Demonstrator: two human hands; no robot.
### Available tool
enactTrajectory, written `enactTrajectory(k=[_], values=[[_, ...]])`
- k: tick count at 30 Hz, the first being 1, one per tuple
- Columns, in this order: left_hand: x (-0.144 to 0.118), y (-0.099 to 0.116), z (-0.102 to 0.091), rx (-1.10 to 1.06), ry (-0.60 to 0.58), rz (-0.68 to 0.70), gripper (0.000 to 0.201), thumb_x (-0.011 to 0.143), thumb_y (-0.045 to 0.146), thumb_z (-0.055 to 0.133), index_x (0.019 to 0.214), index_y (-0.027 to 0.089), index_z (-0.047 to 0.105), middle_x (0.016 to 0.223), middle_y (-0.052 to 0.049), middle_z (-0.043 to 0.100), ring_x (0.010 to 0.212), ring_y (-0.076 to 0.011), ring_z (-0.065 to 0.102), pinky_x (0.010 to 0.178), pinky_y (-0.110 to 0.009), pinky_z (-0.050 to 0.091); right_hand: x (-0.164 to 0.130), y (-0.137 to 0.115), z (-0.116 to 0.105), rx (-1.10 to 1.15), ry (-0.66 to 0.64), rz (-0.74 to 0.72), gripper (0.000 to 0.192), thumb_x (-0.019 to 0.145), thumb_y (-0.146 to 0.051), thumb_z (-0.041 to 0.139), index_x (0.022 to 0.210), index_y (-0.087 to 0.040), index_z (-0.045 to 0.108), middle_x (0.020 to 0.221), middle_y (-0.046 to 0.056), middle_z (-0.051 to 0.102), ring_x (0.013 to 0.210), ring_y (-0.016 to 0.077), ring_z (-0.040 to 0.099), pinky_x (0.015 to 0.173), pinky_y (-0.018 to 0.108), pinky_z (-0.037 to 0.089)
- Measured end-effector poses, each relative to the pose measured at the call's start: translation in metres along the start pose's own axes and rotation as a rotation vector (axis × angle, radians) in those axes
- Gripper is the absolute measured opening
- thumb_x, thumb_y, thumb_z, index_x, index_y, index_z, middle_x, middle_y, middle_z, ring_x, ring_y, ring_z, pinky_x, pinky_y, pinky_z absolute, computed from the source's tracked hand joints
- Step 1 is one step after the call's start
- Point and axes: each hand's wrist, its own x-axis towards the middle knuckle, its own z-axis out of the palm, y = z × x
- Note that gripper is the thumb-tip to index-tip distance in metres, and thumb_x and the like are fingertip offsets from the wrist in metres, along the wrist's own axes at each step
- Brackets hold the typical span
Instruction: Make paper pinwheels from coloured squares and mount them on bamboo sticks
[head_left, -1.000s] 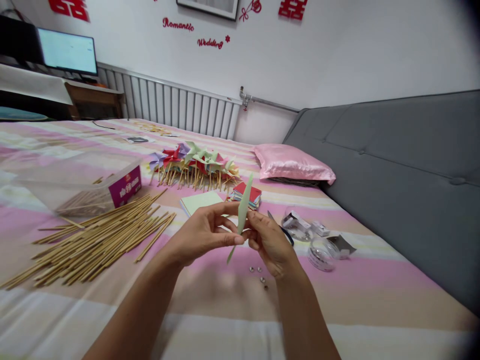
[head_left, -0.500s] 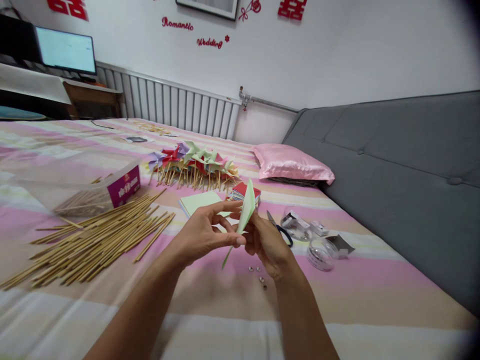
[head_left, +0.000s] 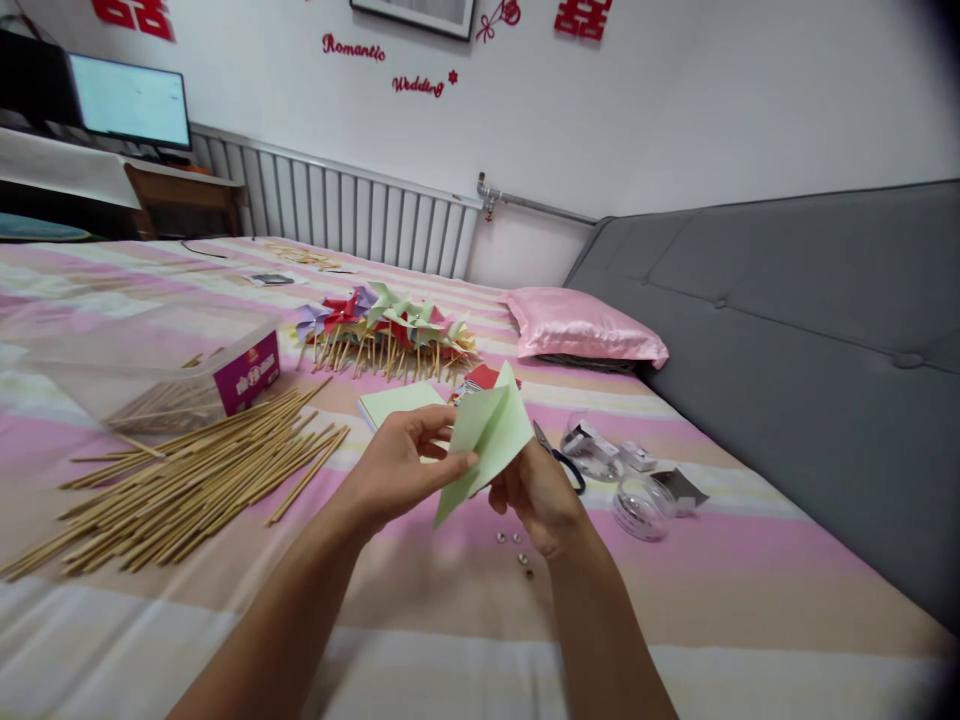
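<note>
A light green sheet of paper (head_left: 501, 432), creased and partly folded, is held up above the bed between both hands. My left hand (head_left: 405, 465) grips its left side, thumb on the near face and fingers behind. My right hand (head_left: 536, 490) has the paper's right side; most of its fingertips are hidden behind the sheet. Behind the left hand lies a stack of pale green paper (head_left: 397, 400). A pile of smaller red and coloured paper (head_left: 481, 377) shows just beyond the held sheet. Several small metal pins (head_left: 517, 540) lie below the right hand.
Scissors (head_left: 570, 470) lie right of my right hand, near clear round containers (head_left: 643, 508). Many thin wooden sticks (head_left: 202, 480) spread at left beside a clear plastic box (head_left: 165, 345). Finished paper pinwheels (head_left: 390, 325) are heaped behind. A pink pillow (head_left: 585, 325) rests by the grey headboard (head_left: 787, 320).
The green paper has turned from nearly edge-on to show its faces, with a fold opening toward me. My left thumb has shifted onto it. Objects on the bed stay put.
</note>
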Motion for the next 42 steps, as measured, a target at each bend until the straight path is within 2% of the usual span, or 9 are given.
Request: enactTrajectory(k=[8,12,16,22,26,31,35,39,42], values=[[0.002,-0.005,0.004,0.131,0.166,-0.013,0.017,0.070,0.023,0.061,0.081,0.013,0.070,0.076,-0.004,0.069,0.071,-0.0209,0.063,0.060,-0.026,0.047,0.001,-0.004,-0.004,0.047,-0.103,0.048,0.057,0.081,-0.067,0.042,0.093,-0.018,0.066,0.086,0.008,0.070,0.059,0.0138,0.066,0.039,0.017,0.032],[0.002,-0.008,0.003,0.114,0.160,0.018,0.017,0.067,0.021,0.063,0.080,0.014,0.071,0.073,-0.002,0.070,0.070,-0.0201,0.063,0.057,-0.024,0.047,-0.001,-0.006,-0.002,0.012,-0.050,0.029,0.050,0.082,-0.063,0.045,0.096,-0.019,0.064,0.088,0.007,0.070,0.059,0.0130,0.066,0.039,0.016,0.035],[0.003,-0.013,0.000,0.292,0.286,0.006,0.018,0.067,0.024,0.060,0.077,0.013,0.071,0.069,-0.003,0.069,0.066,-0.0199,0.063,0.056,-0.025,0.046,-0.001,-0.005,0.000,-0.019,0.049,-0.015,0.049,0.083,-0.060,0.046,0.109,-0.020,0.057,0.094,0.008,0.068,0.061,0.0143,0.067,0.039,0.016,0.036],[0.006,-0.014,-0.003,0.640,0.425,-0.029,0.021,0.068,0.029,0.057,0.070,0.013,0.069,0.065,-0.005,0.067,0.062,-0.0207,0.062,0.056,-0.028,0.043,-0.003,-0.003,-0.006,-0.366,0.381,-0.463,0.061,0.079,-0.031,0.060,0.135,-0.026,0.035,0.115,0.010,0.060,0.071,0.0143,0.065,0.045,0.020,0.042],[0.006,-0.012,-0.002,0.745,0.421,-0.023,0.016,0.069,0.027,0.055,0.063,0.014,0.064,0.059,-0.003,0.064,0.057,-0.0180,0.059,0.054,-0.026,0.039,-0.014,-0.011,-0.009,-0.721,0.355,-0.768,0.049,0.078,-0.012,0.054,0.123,-0.031,0.051,0.132,0.006,0.048,0.087,0.0157,0.061,0.055,0.024,0.048],[0.004,-0.014,-0.001,0.810,0.398,0.036,0.013,0.069,0.024,0.053,0.062,0.016,0.061,0.059,-0.002,0.063,0.055,-0.0151,0.056,0.054,-0.025,0.038,-0.026,-0.021,-0.006,-1.009,0.205,-0.903,0.056,0.072,-0.002,0.055,0.120,-0.031,0.054,0.140,0.004,0.039,0.110,0.0214,0.052,0.078,0.034,0.050],[0.004,-0.015,0.000,0.817,0.393,0.003,0.015,0.069,0.025,0.053,0.063,0.016,0.062,0.059,-0.003,0.063,0.056,-0.0165,0.057,0.054,-0.026,0.039,-0.028,-0.021,-0.006,-1.154,0.126,-0.981,0.043,0.073,-0.002,0.056,0.106,-0.028,0.061,0.131,0.003,0.050,0.118,0.0231,0.046,0.097,0.043,0.040],[0.005,-0.018,-0.004,0.613,0.428,-0.054,0.014,0.066,0.026,0.057,0.068,0.015,0.066,0.066,-0.004,0.067,0.062,-0.0201,0.061,0.055,-0.027,0.043,-0.023,-0.018,-0.011,-1.282,0.149,-0.994,0.022,0.072,-0.003,0.057,0.075,-0.023,0.064,0.116,0.003,0.061,0.116,0.0254,0.047,0.095,0.044,0.039],[0.006,-0.020,-0.009,0.272,0.490,-0.103,0.023,0.062,0.028,0.063,0.079,0.014,0.069,0.074,-0.006,0.071,0.068,-0.0230,0.064,0.055,-0.028,0.047,-0.019,-0.017,-0.016,-1.256,0.209,-0.960,0.023,0.068,-0.001,0.057,0.072,-0.022,0.063,0.112,0.004,0.063,0.111,0.0251,0.050,0.092,0.043,0.041]])
